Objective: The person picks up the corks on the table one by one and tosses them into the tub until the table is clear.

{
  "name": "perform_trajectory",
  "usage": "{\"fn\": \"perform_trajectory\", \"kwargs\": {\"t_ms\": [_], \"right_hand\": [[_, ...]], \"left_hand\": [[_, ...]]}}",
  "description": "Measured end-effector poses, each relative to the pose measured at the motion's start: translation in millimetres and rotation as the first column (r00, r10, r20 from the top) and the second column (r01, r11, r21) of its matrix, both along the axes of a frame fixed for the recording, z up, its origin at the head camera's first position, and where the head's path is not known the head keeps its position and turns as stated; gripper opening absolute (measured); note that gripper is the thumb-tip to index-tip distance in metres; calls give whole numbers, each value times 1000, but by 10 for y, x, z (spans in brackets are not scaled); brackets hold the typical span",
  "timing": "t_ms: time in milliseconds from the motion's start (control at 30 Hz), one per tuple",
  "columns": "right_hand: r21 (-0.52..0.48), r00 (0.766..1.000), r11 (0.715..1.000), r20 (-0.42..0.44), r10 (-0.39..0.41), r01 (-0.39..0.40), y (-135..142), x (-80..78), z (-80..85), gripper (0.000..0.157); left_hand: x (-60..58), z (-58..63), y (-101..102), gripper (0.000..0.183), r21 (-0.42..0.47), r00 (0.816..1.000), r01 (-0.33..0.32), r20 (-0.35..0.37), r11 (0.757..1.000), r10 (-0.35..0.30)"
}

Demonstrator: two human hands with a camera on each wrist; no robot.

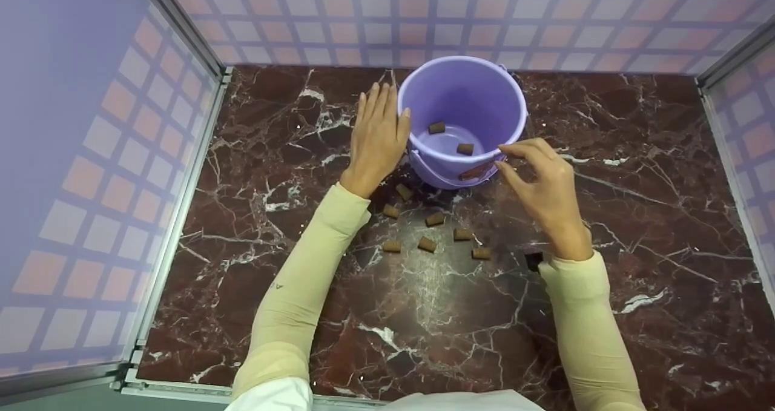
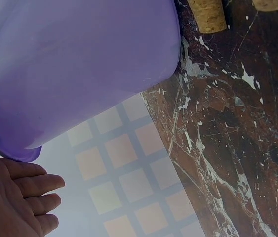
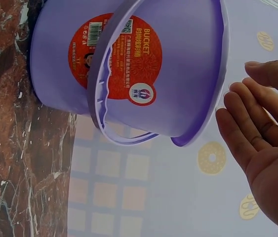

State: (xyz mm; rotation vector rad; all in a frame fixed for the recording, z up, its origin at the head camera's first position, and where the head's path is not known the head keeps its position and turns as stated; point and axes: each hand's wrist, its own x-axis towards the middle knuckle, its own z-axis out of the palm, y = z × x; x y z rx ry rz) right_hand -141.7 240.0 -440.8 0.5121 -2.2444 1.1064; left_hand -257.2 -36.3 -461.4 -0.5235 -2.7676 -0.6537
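A purple plastic bucket (image 1: 418, 96) stands upright at the back middle of the table, its handle (image 1: 430, 172) hanging down in front. Two brown corks (image 1: 436, 127) lie on its bottom. Several more corks (image 1: 427, 244) are scattered on the table in front of it. My left hand (image 1: 378, 135) is against the bucket's left rim with straight fingers. At the front right of the rim, my right hand (image 1: 542, 178) has its thumb and fingers apart and holds nothing. The right wrist view shows that hand (image 3: 267, 118) beside the rim, near the bucket's red label (image 3: 146, 64).
The dark red marbled table (image 1: 654, 229) has white veins. Purple panels with a checked pattern (image 1: 145, 114) wall it in at the left, back and right, with a metal frame edge (image 1: 187, 205) on the left. A small black object (image 1: 534, 261) is by the right wrist.
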Motion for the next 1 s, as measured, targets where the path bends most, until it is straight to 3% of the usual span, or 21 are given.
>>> {"fn": "perform_trajectory", "kwargs": {"t_ms": [1000], "right_hand": [[136, 983, 986, 165, 78, -101, 198, 333, -570, 34]], "left_hand": [[2, 9, -1, 60, -1, 1000, -1, 20, 1000, 1]]}}
